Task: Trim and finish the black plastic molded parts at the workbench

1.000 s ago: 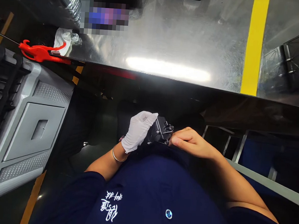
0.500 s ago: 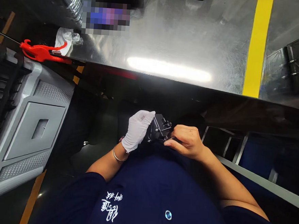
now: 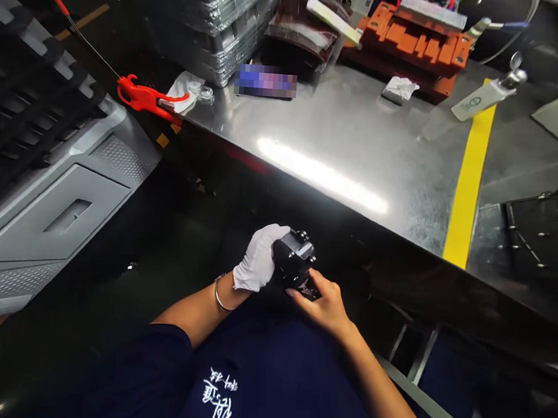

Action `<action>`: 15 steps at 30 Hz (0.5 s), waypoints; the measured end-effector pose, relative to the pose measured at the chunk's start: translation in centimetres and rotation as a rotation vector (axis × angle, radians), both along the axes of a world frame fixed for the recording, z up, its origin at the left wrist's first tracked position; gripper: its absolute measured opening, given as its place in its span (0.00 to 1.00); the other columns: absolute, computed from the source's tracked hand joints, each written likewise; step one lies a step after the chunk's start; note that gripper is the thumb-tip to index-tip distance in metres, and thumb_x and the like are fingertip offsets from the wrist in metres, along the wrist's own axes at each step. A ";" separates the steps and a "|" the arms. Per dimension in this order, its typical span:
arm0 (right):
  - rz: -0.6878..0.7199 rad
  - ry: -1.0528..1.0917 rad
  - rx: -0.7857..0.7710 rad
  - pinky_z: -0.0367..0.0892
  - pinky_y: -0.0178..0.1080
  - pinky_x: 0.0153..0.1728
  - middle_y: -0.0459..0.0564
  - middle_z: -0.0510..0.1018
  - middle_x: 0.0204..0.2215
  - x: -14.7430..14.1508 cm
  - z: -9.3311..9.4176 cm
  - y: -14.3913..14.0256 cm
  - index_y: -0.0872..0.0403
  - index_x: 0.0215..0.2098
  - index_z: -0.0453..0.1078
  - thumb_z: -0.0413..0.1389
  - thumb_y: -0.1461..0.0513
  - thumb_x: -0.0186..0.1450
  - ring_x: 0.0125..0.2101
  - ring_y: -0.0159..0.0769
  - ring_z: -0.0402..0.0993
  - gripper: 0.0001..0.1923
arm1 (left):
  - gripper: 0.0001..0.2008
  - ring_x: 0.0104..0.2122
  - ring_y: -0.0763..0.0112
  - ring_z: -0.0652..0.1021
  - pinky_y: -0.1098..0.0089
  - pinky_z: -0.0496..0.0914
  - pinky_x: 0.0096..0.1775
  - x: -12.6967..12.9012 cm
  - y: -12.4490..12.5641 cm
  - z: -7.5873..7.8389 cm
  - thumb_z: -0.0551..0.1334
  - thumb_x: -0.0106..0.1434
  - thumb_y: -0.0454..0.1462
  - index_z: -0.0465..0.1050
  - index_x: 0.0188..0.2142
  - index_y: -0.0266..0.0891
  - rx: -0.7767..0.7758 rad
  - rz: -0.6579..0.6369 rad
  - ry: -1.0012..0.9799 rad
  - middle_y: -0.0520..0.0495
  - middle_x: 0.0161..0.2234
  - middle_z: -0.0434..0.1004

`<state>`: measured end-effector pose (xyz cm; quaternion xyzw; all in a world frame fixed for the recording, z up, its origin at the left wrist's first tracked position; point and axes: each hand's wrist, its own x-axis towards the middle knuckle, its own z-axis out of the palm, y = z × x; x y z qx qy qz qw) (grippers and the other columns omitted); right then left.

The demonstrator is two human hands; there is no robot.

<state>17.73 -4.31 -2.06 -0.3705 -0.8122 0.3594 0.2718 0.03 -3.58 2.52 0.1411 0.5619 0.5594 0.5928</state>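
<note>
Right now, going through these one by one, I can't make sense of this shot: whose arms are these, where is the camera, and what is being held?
The camera sits on a person's head and looks down, so the arms are the person's own. The left hand, in a white glove, grips a small black part with metal fittings; the bare right hand touches its lower edge. Both hands are below the edge of a shiny metal table with a yellow stripe. On the table lie an orange block, a white bottle, a red tool and a black tray. A grey crate stands to the left.
</note>
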 end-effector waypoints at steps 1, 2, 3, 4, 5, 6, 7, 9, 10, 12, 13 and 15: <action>0.018 -0.006 0.016 0.72 0.33 0.24 0.48 0.81 0.28 0.0 0.2 0.4 0.53 0.41 0.72 0.60 0.58 0.59 0.23 0.34 0.77 0.12 | 0.13 0.25 0.71 0.73 0.68 0.71 0.33 -0.4 0.3 -0.2 0.57 0.59 0.41 0.65 0.20 0.38 -0.022 -0.010 -0.154 0.50 0.23 0.68; 0.033 -0.004 0.030 0.72 0.33 0.23 0.48 0.81 0.28 0.2 0.7 1.2 0.53 0.41 0.72 0.59 0.60 0.59 0.22 0.34 0.76 0.11 | 0.12 0.26 0.69 0.74 0.66 0.72 0.35 -0.8 0.6 -0.5 0.57 0.60 0.41 0.67 0.23 0.38 -0.035 -0.032 -0.348 0.49 0.24 0.71; 0.046 -0.003 0.043 0.71 0.33 0.23 0.47 0.81 0.28 0.3 1.3 2.2 0.52 0.41 0.72 0.59 0.60 0.59 0.22 0.33 0.76 0.11 | 0.11 0.27 0.67 0.76 0.65 0.73 0.36 -1.3 1.0 -0.7 0.57 0.60 0.40 0.69 0.25 0.37 -0.044 -0.038 -0.545 0.47 0.26 0.73; 0.050 -0.012 0.052 0.71 0.33 0.23 0.47 0.81 0.28 0.5 2.1 3.5 0.52 0.41 0.72 0.59 0.60 0.58 0.22 0.33 0.76 0.12 | 0.10 0.29 0.66 0.77 0.65 0.73 0.38 -1.9 1.3 -0.9 0.57 0.60 0.39 0.70 0.27 0.36 -0.062 -0.027 -0.715 0.46 0.27 0.75; 0.036 -0.029 0.060 0.71 0.33 0.23 0.46 0.81 0.28 0.5 3.0 5.1 0.52 0.40 0.72 0.60 0.59 0.58 0.22 0.34 0.76 0.12 | 0.09 0.30 0.66 0.78 0.65 0.74 0.39 -2.6 1.6 -1.1 0.58 0.61 0.38 0.69 0.27 0.36 -0.081 0.002 -0.840 0.46 0.28 0.76; 0.000 -0.055 0.068 0.71 0.33 0.23 0.46 0.81 0.28 0.5 4.0 6.9 0.52 0.40 0.73 0.60 0.58 0.58 0.23 0.34 0.76 0.12 | 0.09 0.30 0.67 0.79 0.66 0.74 0.38 -3.2 1.7 -1.3 0.58 0.61 0.36 0.68 0.26 0.36 -0.101 0.051 -0.894 0.46 0.27 0.76; -0.058 -0.085 0.083 0.70 0.34 0.23 0.46 0.81 0.28 0.4 5.0 8.8 0.52 0.39 0.73 0.60 0.56 0.58 0.23 0.34 0.76 0.12 | 0.10 0.29 0.67 0.79 0.66 0.74 0.37 -3.8 1.8 -1.4 0.59 0.62 0.35 0.67 0.24 0.36 -0.125 0.103 -0.907 0.47 0.26 0.76; -0.224 -0.162 0.112 0.69 0.35 0.22 0.47 0.80 0.25 -0.3 6.7 13.1 0.54 0.41 0.73 0.60 0.52 0.58 0.22 0.36 0.75 0.18 | 0.12 0.25 0.68 0.79 0.67 0.74 0.32 -4.7 1.6 -1.7 0.59 0.62 0.35 0.65 0.22 0.36 -0.164 0.160 -0.889 0.47 0.23 0.75; -0.302 -0.213 0.117 0.67 0.35 0.22 0.47 0.79 0.24 -1.0 7.4 15.3 0.55 0.44 0.73 0.60 0.50 0.57 0.22 0.36 0.74 0.22 | 0.13 0.24 0.68 0.78 0.68 0.74 0.30 -5.0 1.4 -1.8 0.59 0.63 0.35 0.64 0.21 0.36 -0.173 0.170 -0.878 0.48 0.22 0.75; -0.396 -0.343 0.095 0.66 0.36 0.23 0.46 0.78 0.22 -2.8 8.3 19.3 0.56 0.53 0.69 0.59 0.49 0.57 0.22 0.36 0.73 0.30 | 0.14 0.21 0.69 0.77 0.69 0.73 0.27 -5.3 0.7 -2.1 0.59 0.63 0.35 0.63 0.21 0.36 -0.198 0.182 -0.862 0.48 0.21 0.74; -0.410 -0.402 0.084 0.65 0.36 0.24 0.46 0.78 0.22 -3.9 8.5 21.2 0.55 0.54 0.68 0.58 0.49 0.58 0.22 0.36 0.73 0.30 | 0.14 0.20 0.70 0.77 0.69 0.73 0.26 -5.3 0.4 -2.2 0.59 0.63 0.35 0.63 0.21 0.37 -0.221 0.187 -0.861 0.49 0.20 0.74; -0.429 -0.466 0.077 0.66 0.37 0.29 0.48 0.79 0.26 -6.3 8.4 24.2 0.54 0.54 0.68 0.55 0.51 0.61 0.27 0.37 0.74 0.26 | 0.14 0.19 0.70 0.77 0.70 0.73 0.24 -5.2 -0.3 -2.5 0.59 0.63 0.34 0.63 0.21 0.37 -0.275 0.205 -0.857 0.49 0.19 0.73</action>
